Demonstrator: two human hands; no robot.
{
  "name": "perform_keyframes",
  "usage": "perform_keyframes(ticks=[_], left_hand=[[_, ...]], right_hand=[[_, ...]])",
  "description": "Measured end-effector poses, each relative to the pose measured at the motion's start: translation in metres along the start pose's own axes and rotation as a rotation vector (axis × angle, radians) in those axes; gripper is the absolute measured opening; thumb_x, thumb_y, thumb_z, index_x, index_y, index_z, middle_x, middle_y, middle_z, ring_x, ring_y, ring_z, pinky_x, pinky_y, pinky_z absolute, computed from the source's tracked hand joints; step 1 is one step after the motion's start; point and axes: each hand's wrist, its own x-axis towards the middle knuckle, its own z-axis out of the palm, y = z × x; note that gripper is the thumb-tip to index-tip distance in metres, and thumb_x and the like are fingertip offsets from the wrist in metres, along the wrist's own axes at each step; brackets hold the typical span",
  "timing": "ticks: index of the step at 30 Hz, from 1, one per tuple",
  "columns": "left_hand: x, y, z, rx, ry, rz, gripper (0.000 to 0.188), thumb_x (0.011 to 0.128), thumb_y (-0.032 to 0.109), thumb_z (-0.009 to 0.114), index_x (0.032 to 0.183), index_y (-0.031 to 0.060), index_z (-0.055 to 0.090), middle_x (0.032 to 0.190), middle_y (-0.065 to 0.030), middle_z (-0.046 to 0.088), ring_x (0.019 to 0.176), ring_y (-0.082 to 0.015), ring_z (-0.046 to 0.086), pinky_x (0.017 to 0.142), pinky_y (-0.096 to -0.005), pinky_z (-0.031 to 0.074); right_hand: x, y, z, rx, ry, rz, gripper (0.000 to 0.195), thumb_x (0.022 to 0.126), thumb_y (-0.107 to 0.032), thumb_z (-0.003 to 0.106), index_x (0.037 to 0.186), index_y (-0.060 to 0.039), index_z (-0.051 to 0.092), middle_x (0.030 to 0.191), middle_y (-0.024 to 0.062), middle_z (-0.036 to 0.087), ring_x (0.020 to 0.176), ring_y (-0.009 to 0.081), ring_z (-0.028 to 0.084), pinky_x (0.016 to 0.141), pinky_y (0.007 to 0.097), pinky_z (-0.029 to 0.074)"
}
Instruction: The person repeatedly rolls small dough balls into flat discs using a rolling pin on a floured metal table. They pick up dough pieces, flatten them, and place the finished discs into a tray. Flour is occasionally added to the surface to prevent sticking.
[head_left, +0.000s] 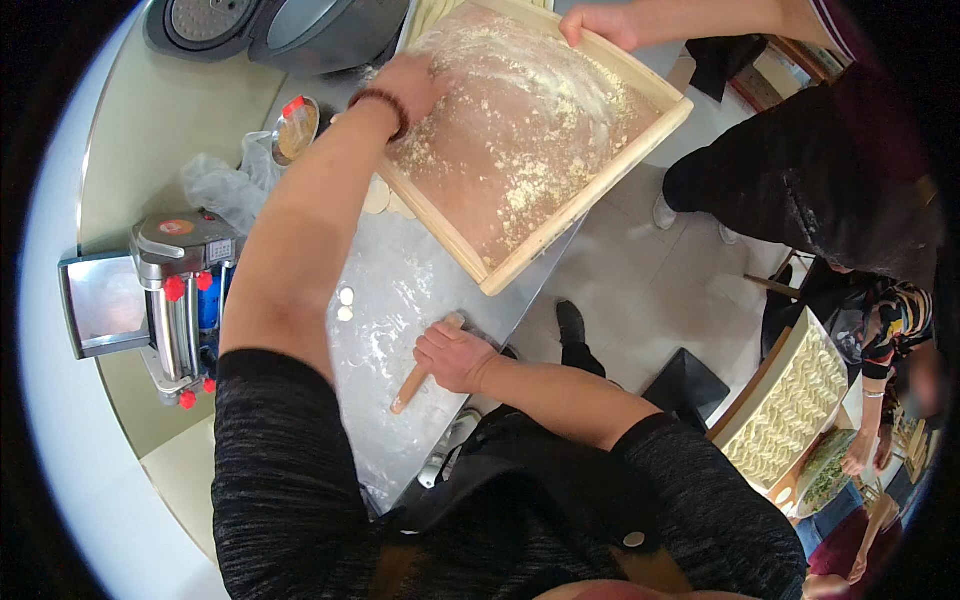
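My left hand (411, 86), with a beaded bracelet at its wrist, is at the left side of a wood-framed tray (585, 217) dusted with flour and crumbs. Its fingers are blurred, and whether they grip anything cannot be told. Another person's hand (607, 26) holds the tray's far edge. My right hand (457, 356) is closed around a wooden rolling pin (409, 391) on the floured metal worktop (375, 442). Two small pieces of dough (346, 296) lie left of the pin. Flat dough rounds (377, 197) show partly beneath the tray's left edge.
A roller machine (176, 322) with red knobs stands at left, near a plastic bag (225, 184) and a bowl (285, 157) holding a red-capped container. A dark open-lidded pot (322, 37) is beyond. Other people stand or work at right, near a tray of shaped dough pieces (787, 409).
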Motion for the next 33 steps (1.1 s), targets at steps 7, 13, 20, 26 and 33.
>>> perform_keyframes(ticks=[7,13,20,26,33], left_hand=[[-0.118,0.062,-0.051,0.071,-0.310,0.228,0.052,0.094,0.047,0.058,0.118,0.0019,0.067,0.123,-0.0216,0.065,0.120,-0.0373,0.055,0.105,-0.0432,0.045],[-0.107,0.123,-0.002,-0.042,0.171,0.697,0.051,0.087,0.027,0.067,0.133,0.0085,0.057,0.128,-0.0198,0.060,0.119,-0.0394,0.056,0.105,-0.0500,0.043],[-0.125,0.112,0.006,-0.040,-0.329,0.966,0.027,0.093,0.018,0.056,0.115,0.0088,0.068,0.124,-0.0120,0.062,0.117,-0.0336,0.058,0.102,-0.0467,0.045],[-0.115,0.051,-0.047,0.029,-0.479,0.511,0.034,0.092,0.030,0.065,0.116,0.0070,0.068,0.123,-0.0144,0.062,0.117,-0.0369,0.056,0.102,-0.0454,0.046],[-0.071,-0.001,-0.032,0.166,0.094,0.114,0.048,0.089,0.036,0.070,0.124,0.0050,0.064,0.133,-0.0191,0.058,0.126,-0.0372,0.052,0.108,-0.0419,0.043]], right_hand=[[0.007,0.001,-0.001,0.016,0.012,-0.003,0.018,0.078,-0.019,0.056,0.090,-0.0075,0.063,0.087,0.0043,0.055,0.090,0.0221,0.055,0.092,0.0337,0.043],[0.002,-0.001,-0.001,0.026,-0.025,-0.036,0.019,0.078,-0.020,0.056,0.089,-0.0067,0.063,0.087,0.0048,0.055,0.090,0.0226,0.055,0.092,0.0338,0.042],[0.003,0.000,0.000,-0.044,-0.086,-0.035,0.025,0.081,-0.023,0.054,0.096,-0.0066,0.065,0.092,0.0042,0.057,0.095,0.0225,0.056,0.097,0.0358,0.040],[0.005,-0.002,-0.007,-0.045,-0.103,-0.050,0.026,0.080,-0.022,0.056,0.099,-0.0069,0.066,0.094,0.0038,0.058,0.097,0.0218,0.056,0.100,0.0365,0.038],[0.004,-0.003,-0.003,-0.021,-0.097,-0.025,0.023,0.083,-0.021,0.053,0.097,-0.0075,0.067,0.097,0.0049,0.060,0.102,0.0235,0.055,0.104,0.0368,0.036]])
